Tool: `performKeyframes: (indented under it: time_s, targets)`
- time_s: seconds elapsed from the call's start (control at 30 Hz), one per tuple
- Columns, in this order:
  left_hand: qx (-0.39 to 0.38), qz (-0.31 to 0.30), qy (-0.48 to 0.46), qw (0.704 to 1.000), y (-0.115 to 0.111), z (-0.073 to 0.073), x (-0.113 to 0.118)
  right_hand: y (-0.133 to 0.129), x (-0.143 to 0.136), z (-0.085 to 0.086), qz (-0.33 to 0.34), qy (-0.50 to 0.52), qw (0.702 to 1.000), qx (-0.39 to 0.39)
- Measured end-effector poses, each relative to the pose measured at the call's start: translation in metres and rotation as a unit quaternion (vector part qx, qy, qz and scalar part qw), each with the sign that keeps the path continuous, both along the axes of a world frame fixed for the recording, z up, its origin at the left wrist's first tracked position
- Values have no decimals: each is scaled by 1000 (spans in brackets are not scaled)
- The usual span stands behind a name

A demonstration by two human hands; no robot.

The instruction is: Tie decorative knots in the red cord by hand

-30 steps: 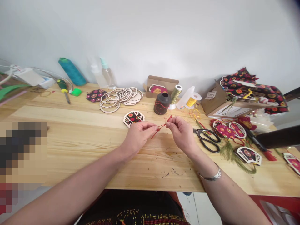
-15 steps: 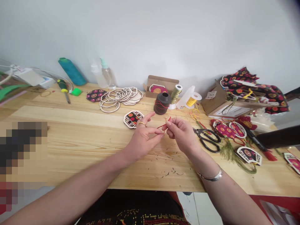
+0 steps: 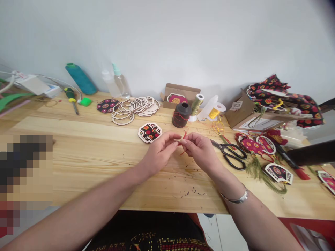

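A thin red cord runs between my two hands above the middle of the wooden table. My left hand has its thumb and fingers pinched together at the cord, the fingertips meeting those of the other hand. My right hand pinches the same cord between thumb and index finger, and a short end sticks up there. Just behind the left fingers lies a patterned plaque with a pale wooden lattice edge. A dark thread cone wound with red thread stands beyond the hands.
Black-handled scissors lie right of my right hand. Farther right are tasselled ornaments and a cardboard box heaped with fabric. Wooden cut-out frames, a teal thread cone and a screwdriver lie toward the back left.
The raised, spread fingers of my left hand have folded in and now pinch at the cord beside my right fingertips. My right hand has shifted only slightly.
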State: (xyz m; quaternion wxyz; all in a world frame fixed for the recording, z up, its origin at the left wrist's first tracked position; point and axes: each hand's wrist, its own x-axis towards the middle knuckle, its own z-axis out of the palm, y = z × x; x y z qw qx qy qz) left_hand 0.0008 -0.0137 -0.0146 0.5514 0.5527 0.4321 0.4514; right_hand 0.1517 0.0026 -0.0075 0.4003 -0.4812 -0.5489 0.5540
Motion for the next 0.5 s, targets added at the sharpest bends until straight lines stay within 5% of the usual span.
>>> performKeyframes:
  time_s: [0.27, 0.5]
  targets:
    - [-44, -3, 62, 997, 1, 5, -1, 1, 2, -1, -2, -67, 997, 22]
    - [-139, -4, -7, 990, 5, 1, -2, 2, 3, 0, 16, -57, 998, 6]
